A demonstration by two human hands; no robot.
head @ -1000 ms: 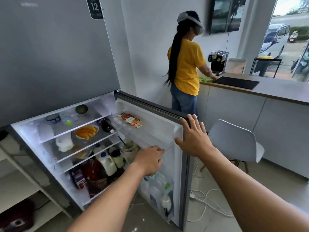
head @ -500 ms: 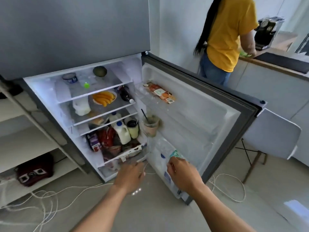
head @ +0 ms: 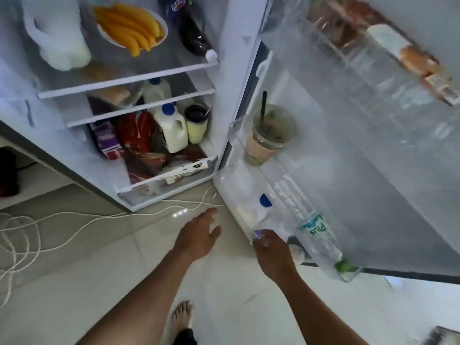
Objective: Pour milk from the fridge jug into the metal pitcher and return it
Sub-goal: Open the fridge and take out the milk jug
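Observation:
A white milk jug [head: 249,215] with a blue cap stands in the bottom bin [head: 331,270] of the open fridge door. My right hand [head: 272,255] reaches into that bin, its fingers curled on the jug's near side at the rim. My left hand [head: 199,236] hovers open over the floor, just left of the bin and touching nothing. Two more blue-capped milk jugs stand inside the fridge, one at the front [head: 173,131] and one behind it [head: 156,88]. No metal pitcher is in view.
In the same bin is a clear water bottle [head: 316,230]. An iced drink cup with a straw [head: 268,135] sits in the bin above. A plate of mango slices [head: 132,26] and a large white jug [head: 59,38] are on upper shelves. White cables [head: 74,217] trail on the floor, and my bare foot [head: 183,317] is below.
The camera has dropped closer to the fridge's lower part. My right hand has stayed at the bottom door bin, curling onto the jug. My left hand has shifted right towards the bin.

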